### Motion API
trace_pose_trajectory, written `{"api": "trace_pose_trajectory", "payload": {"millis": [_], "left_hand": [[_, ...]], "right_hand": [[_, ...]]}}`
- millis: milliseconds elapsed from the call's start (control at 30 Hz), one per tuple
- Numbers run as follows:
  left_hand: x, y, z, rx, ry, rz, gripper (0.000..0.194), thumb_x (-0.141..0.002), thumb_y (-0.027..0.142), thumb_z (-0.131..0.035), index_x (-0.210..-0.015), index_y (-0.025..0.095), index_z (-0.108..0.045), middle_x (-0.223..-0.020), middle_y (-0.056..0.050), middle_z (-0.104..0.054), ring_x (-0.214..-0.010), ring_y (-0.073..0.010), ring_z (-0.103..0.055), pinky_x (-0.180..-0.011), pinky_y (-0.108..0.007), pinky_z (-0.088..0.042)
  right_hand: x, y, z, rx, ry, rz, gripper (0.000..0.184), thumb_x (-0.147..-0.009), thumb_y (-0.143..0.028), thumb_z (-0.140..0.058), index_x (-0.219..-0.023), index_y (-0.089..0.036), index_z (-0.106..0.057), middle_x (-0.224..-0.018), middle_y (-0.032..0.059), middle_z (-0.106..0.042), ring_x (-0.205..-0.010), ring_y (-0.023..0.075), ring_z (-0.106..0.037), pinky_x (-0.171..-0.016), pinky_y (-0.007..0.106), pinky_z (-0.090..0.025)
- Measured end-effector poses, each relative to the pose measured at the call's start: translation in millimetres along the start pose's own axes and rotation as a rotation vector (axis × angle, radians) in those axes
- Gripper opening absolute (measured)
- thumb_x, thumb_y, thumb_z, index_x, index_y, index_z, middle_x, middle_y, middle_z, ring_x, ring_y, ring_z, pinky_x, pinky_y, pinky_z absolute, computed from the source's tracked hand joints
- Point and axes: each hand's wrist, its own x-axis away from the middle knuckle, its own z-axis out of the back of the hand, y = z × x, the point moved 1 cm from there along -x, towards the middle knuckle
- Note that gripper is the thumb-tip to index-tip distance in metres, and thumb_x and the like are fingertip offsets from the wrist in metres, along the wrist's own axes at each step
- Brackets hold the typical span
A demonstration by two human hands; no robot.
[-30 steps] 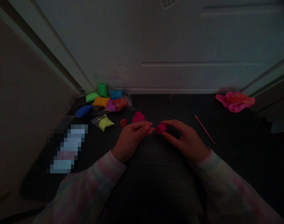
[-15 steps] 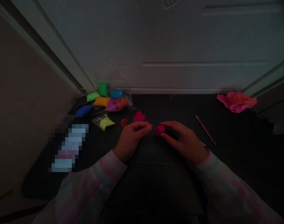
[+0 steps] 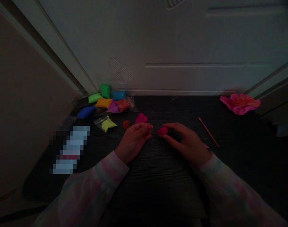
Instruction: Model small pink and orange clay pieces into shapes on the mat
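Between the thumb and fingers of my right hand [image 3: 184,141] is a small pink lump of modelling clay [image 3: 162,131], with little bumps on its left side. My left hand [image 3: 134,140] is closed in a pinch, its fingertips a short gap left of that lump; whatever they hold, if anything, is too small to make out. Just behind my left hand lies a larger pink piece of clay [image 3: 141,118], its lower part hidden by the fingers. A reddish-brown ball of clay [image 3: 126,124] rests beside it on the dark table [image 3: 155,176].
A yellow-green clay packet [image 3: 108,124] lies left of the ball. Behind it are several coloured clay packets [image 3: 104,103] in clear plastic. A blurred-out panel [image 3: 72,149] is at the left. Rightward lie a pink stick tool [image 3: 208,131] and a pink ruffled flower-like piece [image 3: 243,103].
My left fingertips have curled in and shifted slightly left, away from the pink lump. My right hand stays in place with the lump.
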Motion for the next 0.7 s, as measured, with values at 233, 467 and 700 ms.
{"api": "trace_pose_trajectory", "payload": {"millis": [233,467,700], "left_hand": [[0.8,-0.3,-0.6,0.039,-0.017,0.051,0.008,-0.068,0.019,-0.057,-0.068,0.014,-0.062,-0.069,0.0,-0.052,-0.065,-0.0065,-0.047,-0.059,-0.019,-0.04],[3.4,1.5,-4.6,0.097,0.002,0.103,0.006,-0.067,0.019,-0.058,-0.066,0.014,-0.056,-0.07,0.0,-0.053,-0.062,-0.0068,-0.048,-0.058,-0.02,-0.041],[3.6,1.5,-4.1,0.173,-0.033,0.089,0.01,-0.065,0.02,-0.061,-0.067,0.013,-0.055,-0.067,0.001,-0.054,-0.063,-0.0075,-0.05,-0.06,-0.02,-0.041]], "right_hand": [[-0.6,-1.1,0.0,0.006,-0.006,-0.004,0.026,-0.073,-0.025,-0.053,-0.099,-0.021,-0.052,-0.095,0.0045,-0.06,-0.088,0.0172,-0.055,-0.078,0.034,-0.044],[-0.2,-1.6,-0.2,0.012,-0.009,-0.002,0.026,-0.074,-0.024,-0.053,-0.099,-0.02,-0.052,-0.095,0.0049,-0.06,-0.087,0.0171,-0.055,-0.077,0.034,-0.044],[-0.5,-0.2,-1.5,0.012,-0.01,0.0,0.027,-0.074,-0.025,-0.053,-0.099,-0.018,-0.052,-0.095,0.0052,-0.06,-0.088,0.0169,-0.055,-0.078,0.034,-0.043]]}}
